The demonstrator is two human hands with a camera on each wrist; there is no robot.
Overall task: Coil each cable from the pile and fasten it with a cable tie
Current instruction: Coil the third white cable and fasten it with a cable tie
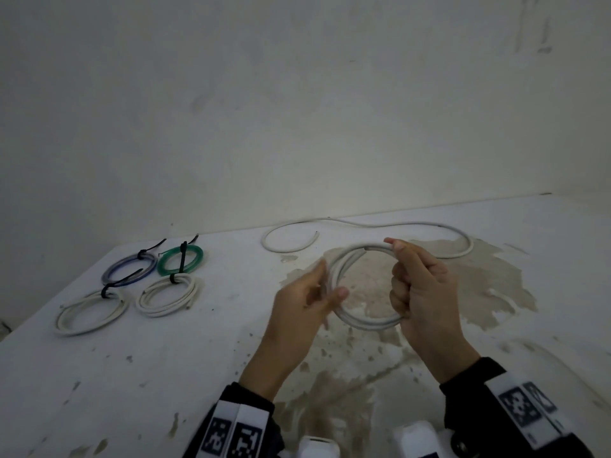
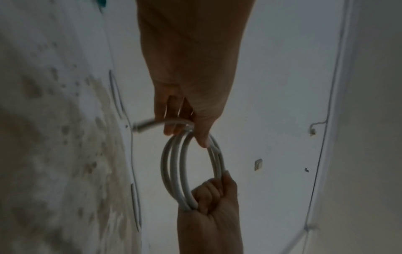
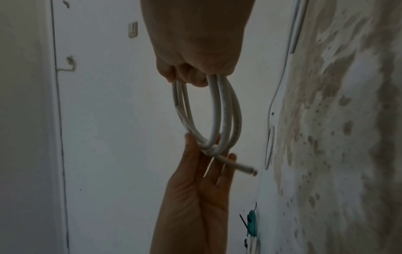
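A white cable coil (image 1: 365, 323) of about three turns is held above the table between both hands. My left hand (image 1: 332, 279) pinches its left side between thumb and fairly straight fingers. My right hand (image 1: 406, 276) is curled in a fist round the right side, with one digit lying along the top of the loop. In the left wrist view the left hand (image 2: 187, 134) grips the coil (image 2: 172, 171), and a short free cable end (image 2: 141, 126) sticks out past the fingers. In the right wrist view the right hand (image 3: 191, 77) clasps the coil (image 3: 224, 111).
A loose white cable (image 1: 363, 223) snakes along the back of the white table (image 1: 165, 375) by the wall. At the left lie tied coils with black cable ties: a blue coil (image 1: 130, 267), a green coil (image 1: 180, 259), and two white coils (image 1: 168, 294) (image 1: 91, 312). A brown stain spreads under the hands.
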